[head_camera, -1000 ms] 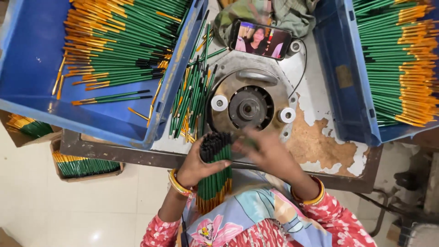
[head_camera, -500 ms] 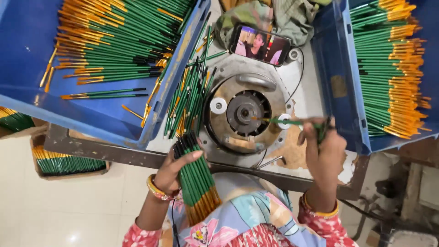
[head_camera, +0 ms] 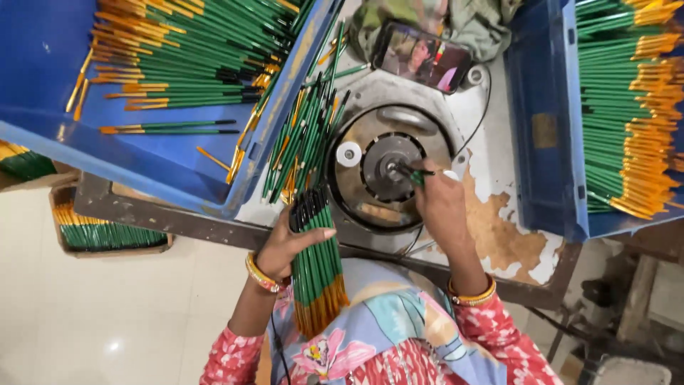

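far left, low beside the surface: cardboard box (head_camera: 107, 235) packed with green pencils, orange ends showing. above it a big blue crate (head_camera: 164, 171), tilted, holding a loose heap of green pencils (head_camera: 192, 50) with orange tips, a few strays lying lower on its floor. between the crate wall and the machine, a loose pile of pencils (head_camera: 303, 142) lies on the surface (head_camera: 499, 235), tips pointing every way.

my left hand (head_camera: 288, 246) is wrapped around a bundle of green pencils (head_camera: 317, 271), thumb across it, dark ends up near the machine, orange ends down over my lap.

centre: round metal machine plate (head_camera: 385, 167) with a dark hub and a white roller on its left edge. my right hand (head_camera: 442, 207) pinches a single green pencil (head_camera: 413, 173), its end pressed at the hub.

behind the machine a phone (head_camera: 422, 57) with a lit screen leans on a bunched green cloth (head_camera: 470, 21).

far right: second blue crate (head_camera: 548, 128), green pencils (head_camera: 620, 93) stacked neatly in rows, orange ends facing right.
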